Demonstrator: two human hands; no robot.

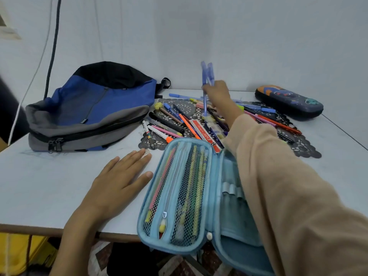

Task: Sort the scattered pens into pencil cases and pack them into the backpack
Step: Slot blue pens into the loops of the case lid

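A light blue pencil case (pixel 179 196) lies open at the table's near edge, with several pens behind its mesh pocket. Beyond it a heap of scattered pens (pixel 179 120) covers black lace mats. My right hand (pixel 217 92) is raised over the heap and grips two or three blue pens (pixel 207 76), held upright and blurred. My left hand (pixel 119 182) lies flat on the table left of the open case, fingers straight. A blue, grey and black backpack (pixel 91 108) lies zipped at the back left. A dark hard pencil case (pixel 288 100) with a cartoon print sits closed at the back right.
A red-and-white ruler (pixel 205 134) lies in the heap near the open case. The white table (pixel 49 186) meets a wall at the back. A black cable (pixel 52 46) hangs down the wall behind the backpack. My beige sleeve (pixel 288 196) covers the open case's right half.
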